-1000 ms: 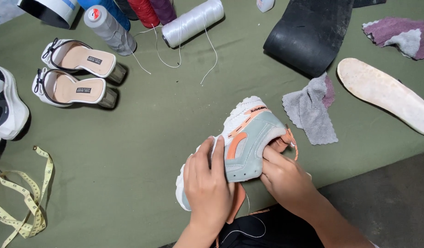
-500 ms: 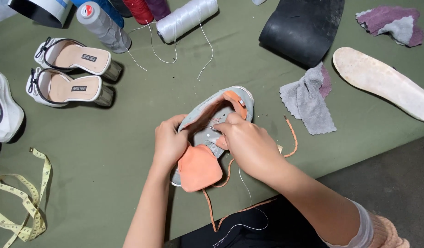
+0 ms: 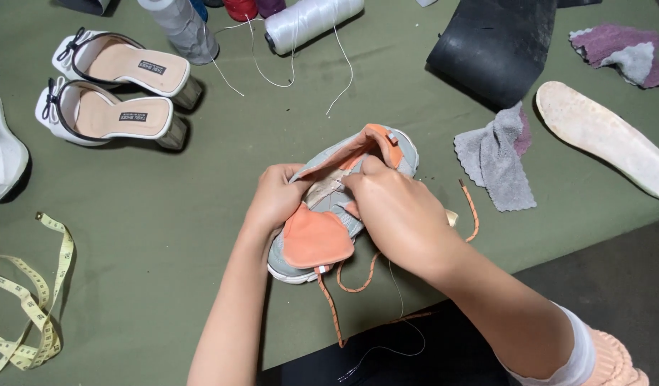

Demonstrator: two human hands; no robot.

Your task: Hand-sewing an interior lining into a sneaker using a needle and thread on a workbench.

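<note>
The fingers [image 3: 365, 171] of the right hand [image 3: 401, 214] are pinched together inside the mouth of the grey and orange sneaker [image 3: 343, 207], and they press on the pale strip under the pulled-out orange tongue [image 3: 316, 238]. The left hand [image 3: 276, 200] is wrapped around the shoe's side at about 9 o'clock, with its fingers clamped on the edge to hold the shoe open. To do this well, I think the left hand should keep the shoe steady on the green table [image 3: 165, 250], and the right hand should work slowly so the thin thread [image 3: 397, 314] does not get tangled. The orange lace [image 3: 333, 307] hangs loose at 6 o'clock and could get in the way. The sneaker sits in the middle of the table, right under both hands. A grey cloth [image 3: 497, 161] lies at 3 o'clock, a white thread spool [image 3: 311, 21] at 12 o'clock, two white heeled sandals [image 3: 115, 93] at 10 o'clock, and a yellow measuring tape [image 3: 36, 314] at 8 o'clock.
</note>
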